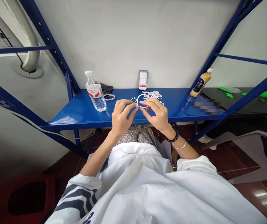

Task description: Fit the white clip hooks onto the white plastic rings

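Over the front of the blue table (pixel 77 116), I hold a thin white plastic ring (pixel 138 99) between my two hands. My left hand (pixel 122 116) pinches its near left side with thumb and fingertips. On the other side, my right hand (pixel 156 114) has thumb and fingers closed on the ring, partly covering it. Just behind my hands lies a loose pile of similar white rings (pixel 155 94). A few small white curved pieces (pixel 133 99) lie beside my left fingertips.
A clear water bottle (pixel 95 93) stands at the left, near a pale band (pixel 109 97) and a black pouch (pixel 106 88). A phone (pixel 143 79) leans against the wall. At the right stands a yellow drink bottle (pixel 201 83). Blue metal posts (pixel 63 62) frame the table.
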Motion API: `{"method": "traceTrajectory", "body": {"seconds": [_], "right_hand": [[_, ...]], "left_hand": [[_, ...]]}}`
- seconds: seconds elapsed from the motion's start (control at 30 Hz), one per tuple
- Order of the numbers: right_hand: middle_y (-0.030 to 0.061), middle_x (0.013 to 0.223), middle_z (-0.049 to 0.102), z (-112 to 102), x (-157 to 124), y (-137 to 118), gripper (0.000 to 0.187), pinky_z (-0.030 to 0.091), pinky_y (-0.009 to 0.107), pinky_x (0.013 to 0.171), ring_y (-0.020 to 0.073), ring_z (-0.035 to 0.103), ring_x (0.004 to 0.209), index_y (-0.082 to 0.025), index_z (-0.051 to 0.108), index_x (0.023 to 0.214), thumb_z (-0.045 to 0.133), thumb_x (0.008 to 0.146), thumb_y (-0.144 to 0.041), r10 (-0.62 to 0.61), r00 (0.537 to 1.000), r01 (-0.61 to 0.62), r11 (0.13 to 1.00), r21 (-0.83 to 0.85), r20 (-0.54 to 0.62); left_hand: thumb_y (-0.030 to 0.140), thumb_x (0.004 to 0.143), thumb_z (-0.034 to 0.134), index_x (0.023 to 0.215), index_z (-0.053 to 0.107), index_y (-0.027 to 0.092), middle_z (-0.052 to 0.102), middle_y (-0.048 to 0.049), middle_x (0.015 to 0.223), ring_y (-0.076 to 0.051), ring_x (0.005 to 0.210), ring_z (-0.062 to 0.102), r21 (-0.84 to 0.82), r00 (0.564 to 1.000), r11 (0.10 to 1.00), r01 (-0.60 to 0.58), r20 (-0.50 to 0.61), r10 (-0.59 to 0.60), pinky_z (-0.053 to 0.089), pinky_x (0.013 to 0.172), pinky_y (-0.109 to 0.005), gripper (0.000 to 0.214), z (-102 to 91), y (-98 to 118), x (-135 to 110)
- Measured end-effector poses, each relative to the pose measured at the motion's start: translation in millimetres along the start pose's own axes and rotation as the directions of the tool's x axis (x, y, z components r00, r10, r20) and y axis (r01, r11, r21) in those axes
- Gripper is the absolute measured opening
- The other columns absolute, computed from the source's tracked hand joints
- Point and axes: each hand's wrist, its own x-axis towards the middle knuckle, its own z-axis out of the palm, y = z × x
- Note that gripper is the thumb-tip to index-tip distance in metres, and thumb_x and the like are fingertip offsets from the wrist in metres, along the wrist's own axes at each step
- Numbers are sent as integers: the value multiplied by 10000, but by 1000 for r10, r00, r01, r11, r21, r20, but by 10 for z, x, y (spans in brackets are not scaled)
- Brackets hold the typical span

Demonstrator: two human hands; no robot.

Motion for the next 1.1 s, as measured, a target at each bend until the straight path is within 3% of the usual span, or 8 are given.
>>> {"method": "traceTrajectory", "body": {"seconds": [0.3,0.73,1.1], "right_hand": [[82,1304,550,10,-7,22,418,639,392,745,167,665,806,-319,467,1330,581,929,-287,177,984,-179,968,178,26],[31,1073,650,-14,23,6,388,624,375,781,166,655,823,-326,536,1300,608,920,-297,212,976,-214,926,312,41],[41,1037,661,-35,42,14,363,603,369,741,182,641,843,-290,544,1273,604,916,-314,196,980,-199,946,256,38]], "left_hand": [[184,876,651,892,628,187,689,-52,853,-166,821,621,38,997,998,-47,-58,49,500,751,-302,28,14,13,-34],[110,830,683,827,648,157,689,-53,769,-156,744,637,129,971,978,-161,-156,180,520,659,-276,59,61,37,-32],[98,822,687,856,657,157,691,-55,772,-161,742,639,134,965,975,-180,-167,201,523,649,-279,75,65,29,-41]]}}
